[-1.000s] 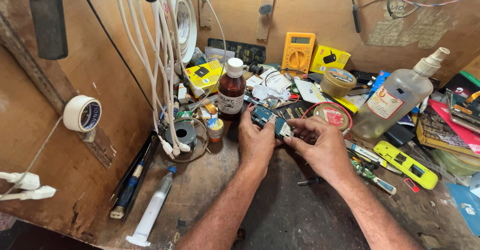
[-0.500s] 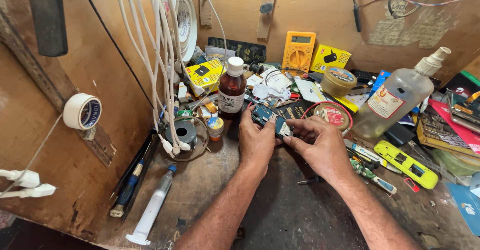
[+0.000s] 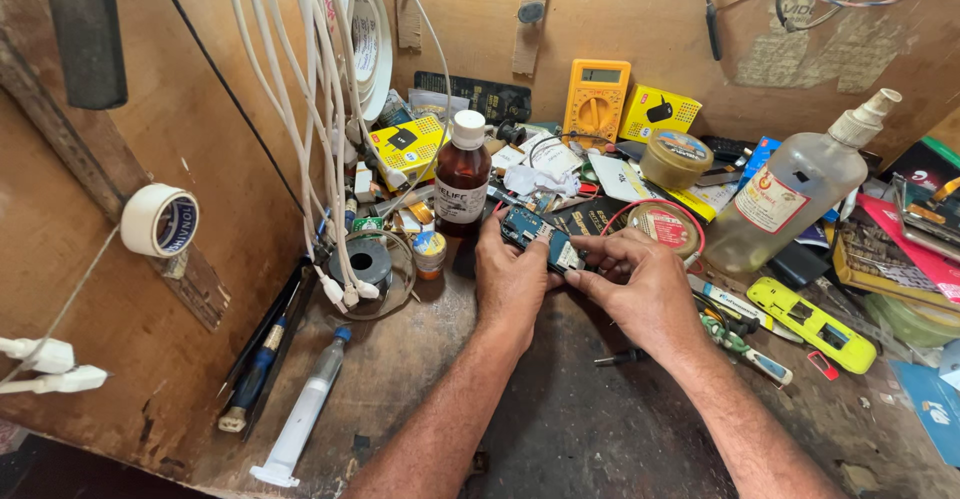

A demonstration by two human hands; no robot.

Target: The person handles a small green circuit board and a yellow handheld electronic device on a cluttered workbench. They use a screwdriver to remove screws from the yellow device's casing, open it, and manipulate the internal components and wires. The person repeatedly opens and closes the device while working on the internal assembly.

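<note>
A small blue circuit board (image 3: 537,237) from an opened phone sits between both hands above a cluttered wooden workbench (image 3: 560,429). My left hand (image 3: 510,277) grips its left side from below, thumb on the edge. My right hand (image 3: 635,284) pinches the board's right end with fingertips. Whether a small tool is in the right fingers I cannot tell.
A brown bottle (image 3: 462,174) with a white cap stands just behind the board. White cables (image 3: 325,159) hang at left over a solder spool (image 3: 367,262). A syringe (image 3: 303,411), a yellow multimeter (image 3: 596,99), a spray bottle (image 3: 800,184), round tins and a yellow-green phone (image 3: 812,324) lie around.
</note>
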